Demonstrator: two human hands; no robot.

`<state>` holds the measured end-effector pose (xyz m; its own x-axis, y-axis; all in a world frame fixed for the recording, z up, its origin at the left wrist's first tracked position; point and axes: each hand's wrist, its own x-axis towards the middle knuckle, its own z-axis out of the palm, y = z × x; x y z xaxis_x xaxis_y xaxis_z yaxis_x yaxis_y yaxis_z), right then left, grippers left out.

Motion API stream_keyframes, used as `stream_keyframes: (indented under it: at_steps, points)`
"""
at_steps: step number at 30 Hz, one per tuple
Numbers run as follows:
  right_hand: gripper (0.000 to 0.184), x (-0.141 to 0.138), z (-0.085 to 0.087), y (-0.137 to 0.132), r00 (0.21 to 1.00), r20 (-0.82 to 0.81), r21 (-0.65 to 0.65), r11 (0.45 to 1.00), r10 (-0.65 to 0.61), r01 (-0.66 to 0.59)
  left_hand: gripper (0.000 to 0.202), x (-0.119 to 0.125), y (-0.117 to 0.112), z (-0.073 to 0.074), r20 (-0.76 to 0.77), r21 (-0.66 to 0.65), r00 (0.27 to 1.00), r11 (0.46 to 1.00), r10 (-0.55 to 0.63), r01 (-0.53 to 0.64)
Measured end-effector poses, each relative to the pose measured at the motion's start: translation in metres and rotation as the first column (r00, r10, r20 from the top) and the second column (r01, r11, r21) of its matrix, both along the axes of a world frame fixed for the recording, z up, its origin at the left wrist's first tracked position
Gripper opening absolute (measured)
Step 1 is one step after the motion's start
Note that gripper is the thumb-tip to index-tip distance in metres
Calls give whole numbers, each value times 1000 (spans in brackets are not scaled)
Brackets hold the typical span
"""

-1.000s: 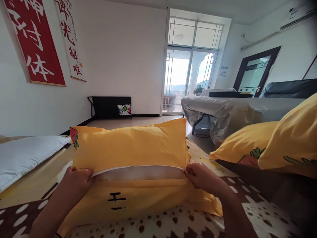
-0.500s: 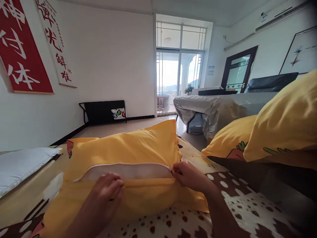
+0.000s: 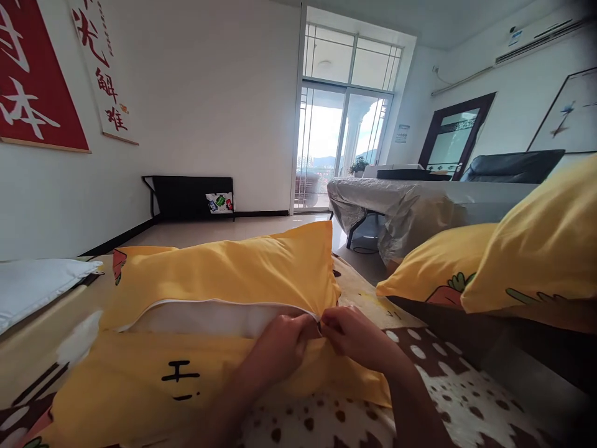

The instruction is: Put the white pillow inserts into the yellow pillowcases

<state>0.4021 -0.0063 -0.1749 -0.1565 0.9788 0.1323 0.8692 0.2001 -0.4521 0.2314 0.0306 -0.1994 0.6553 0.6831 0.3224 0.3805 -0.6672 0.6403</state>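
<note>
A yellow pillowcase (image 3: 233,264) lies across the bed with its long zipper side towards me. The zipper (image 3: 186,302) gapes, and a white pillow (image 3: 200,320) shows inside. At the right end of the opening, my right hand (image 3: 349,330) pinches the zipper's end, where a small dark piece shows by the fingertips. Close beside it, my left hand (image 3: 284,342) is closed at the lower edge of the opening; its fingertips are partly hidden. Black print marks (image 3: 181,373) show on the front flap of the case.
Two yellow cushions with carrot prints (image 3: 536,242) are stacked on the right. A white pillow (image 3: 41,286) lies at the left. Under everything is a brown and cream patterned blanket (image 3: 448,367). A plastic-covered table (image 3: 373,193) stands beyond the bed.
My left hand has moved right along the opening to beside my right hand, uncovering the black print. My right hand stays at the zipper's end. The view has shifted slightly.
</note>
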Motion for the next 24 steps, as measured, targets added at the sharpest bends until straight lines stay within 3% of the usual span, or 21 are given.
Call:
stream_keyframes:
  at_steps: [6, 14, 17, 21, 24]
  points:
    - [19, -2, 0, 1, 1000, -16, -27, 1000, -3, 3, 15, 2, 0, -2, 118, -102, 993, 994, -22, 34]
    - [22, -7, 1, 1, 1000, -22, -44, 999, 1, -2, 18, -1, 3, -6, 61, -111, 998, 994, -7, 14]
    - [21, -8, 0, 3, 999, -39, -36, 999, -8, 7, 19, -5, 3, -5, 3, -59, 996, 994, 88, -88]
    - [21, -6, -4, 6, 998, -62, -24, 1000, -11, 9, 19, -4, -1, -3, -11, 172, 947, 934, 321, -314]
    - [22, -4, -5, 5, 998, -70, -21, 1000, 2, -3, 21, 0, -5, -4, 102, 149, 965, 955, 243, -256]
